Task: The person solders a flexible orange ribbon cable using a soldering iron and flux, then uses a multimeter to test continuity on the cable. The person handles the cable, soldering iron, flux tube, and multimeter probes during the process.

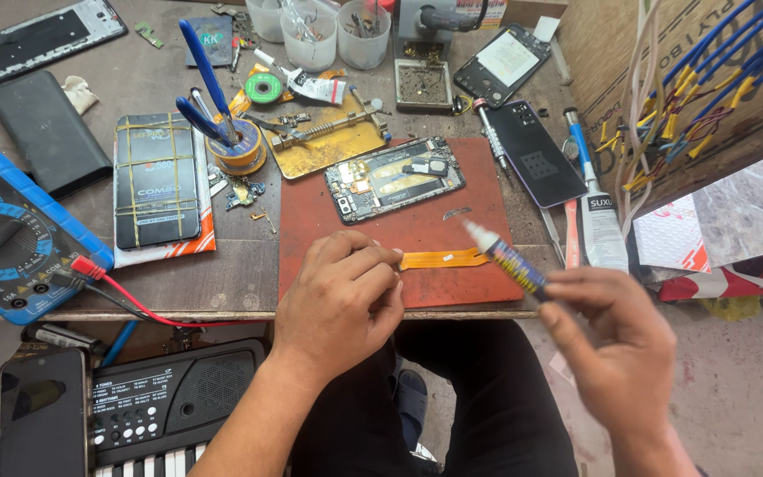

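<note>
The left hand [339, 296] rests on the front edge of the red mat [311, 221], fingers pinched shut on the near end of an orange flex strip [443, 259]. The strip lies flat on the mat, its long axis running left to right, its free end pointing right toward the pen.

The right hand [615, 340] is raised just off the front edge of the counter [249, 278], clamped around a blue pen-like applicator [509, 261]. The pen slants from the fingers at lower right up to the left; its white tip hovers above the mat just beyond the strip's right end. Whether it touches anything I cannot tell.

An opened phone [393, 178] lies behind the strip on the mat, tilted slightly. A glue tube [600, 225] stands off the mat's right edge, and a multimeter [11, 238] sits far left.
</note>
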`<state>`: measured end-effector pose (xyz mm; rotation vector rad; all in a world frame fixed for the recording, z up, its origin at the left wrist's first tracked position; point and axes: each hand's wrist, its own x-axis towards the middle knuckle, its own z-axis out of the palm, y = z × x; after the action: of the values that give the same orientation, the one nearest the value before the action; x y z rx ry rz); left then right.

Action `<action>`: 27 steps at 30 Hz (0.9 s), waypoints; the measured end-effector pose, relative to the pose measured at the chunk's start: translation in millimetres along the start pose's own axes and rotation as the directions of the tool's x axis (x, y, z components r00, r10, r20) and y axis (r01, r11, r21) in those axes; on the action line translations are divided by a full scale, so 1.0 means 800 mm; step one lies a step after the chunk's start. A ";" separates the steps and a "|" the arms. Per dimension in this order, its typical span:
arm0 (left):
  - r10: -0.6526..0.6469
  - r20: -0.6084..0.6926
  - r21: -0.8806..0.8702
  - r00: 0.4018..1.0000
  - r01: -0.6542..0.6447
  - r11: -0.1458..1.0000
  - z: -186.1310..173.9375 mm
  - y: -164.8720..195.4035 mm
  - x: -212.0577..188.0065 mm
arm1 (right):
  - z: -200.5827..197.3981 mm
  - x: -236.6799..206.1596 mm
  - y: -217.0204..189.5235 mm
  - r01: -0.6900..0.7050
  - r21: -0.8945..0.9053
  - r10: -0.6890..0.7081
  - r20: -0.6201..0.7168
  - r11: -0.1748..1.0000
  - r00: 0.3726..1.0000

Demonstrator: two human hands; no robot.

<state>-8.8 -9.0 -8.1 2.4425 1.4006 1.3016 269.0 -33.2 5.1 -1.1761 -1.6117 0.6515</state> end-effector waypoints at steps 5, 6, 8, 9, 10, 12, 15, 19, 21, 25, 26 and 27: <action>-0.007 -0.009 -0.014 1.000 0.007 1.000 -0.002 0.001 -0.001 | -0.004 0.051 0.007 0.139 -0.273 -0.145 -0.001 0.952 0.989; -0.012 -0.006 -0.016 1.000 0.012 1.000 -0.002 0.002 -0.001 | -0.001 0.063 0.011 0.184 -0.352 -0.188 0.023 0.918 0.982; -0.016 -0.002 -0.015 1.000 0.015 1.000 -0.003 0.002 -0.001 | 0.006 0.086 0.018 0.234 -0.442 -0.231 0.062 0.866 0.971; -0.015 -0.001 -0.013 1.000 0.015 1.000 -0.003 0.003 -0.001 | 0.011 0.097 0.023 0.241 -0.458 -0.234 0.072 0.856 0.970; -0.016 0.002 -0.011 1.000 0.016 1.000 -0.004 0.003 -0.001 | 0.016 0.103 0.027 0.246 -0.472 -0.235 0.083 0.847 0.968; -0.010 -0.009 -0.015 1.000 0.010 1.000 -0.005 0.004 -0.001 | 0.021 0.109 0.035 0.280 -0.529 -0.266 0.105 0.801 0.958; -0.014 -0.017 -0.014 1.000 0.014 1.000 -0.006 0.004 -0.002 | 0.024 0.109 0.043 0.265 -0.545 -0.228 0.137 0.795 0.964; -0.028 -0.011 -0.002 1.000 0.028 1.000 -0.006 0.004 -0.001 | 0.023 0.108 0.043 0.294 -0.545 -0.213 0.208 0.785 0.955; -0.028 -0.009 -0.010 1.000 0.028 1.000 -0.007 0.005 0.000 | 0.022 0.109 0.036 0.279 -0.534 -0.193 0.212 0.798 0.958; -0.042 -0.014 -0.010 0.999 0.042 0.999 -0.009 0.007 0.002 | 0.019 0.120 0.017 0.367 -0.548 -0.296 0.217 0.752 0.930; -0.048 -0.012 -0.008 0.999 0.047 0.999 -0.009 0.008 0.002 | 0.019 0.126 0.014 0.307 -0.520 -0.227 0.213 0.797 0.950; -0.054 -0.010 -0.005 0.999 0.054 0.999 -0.010 0.008 0.002 | 0.020 0.132 0.011 0.244 -0.490 -0.157 0.212 0.837 0.965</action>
<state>-8.9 -14.4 0.7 2.3810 1.4529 1.3060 253.9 69.1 34.5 -1.3252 -2.1002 0.1780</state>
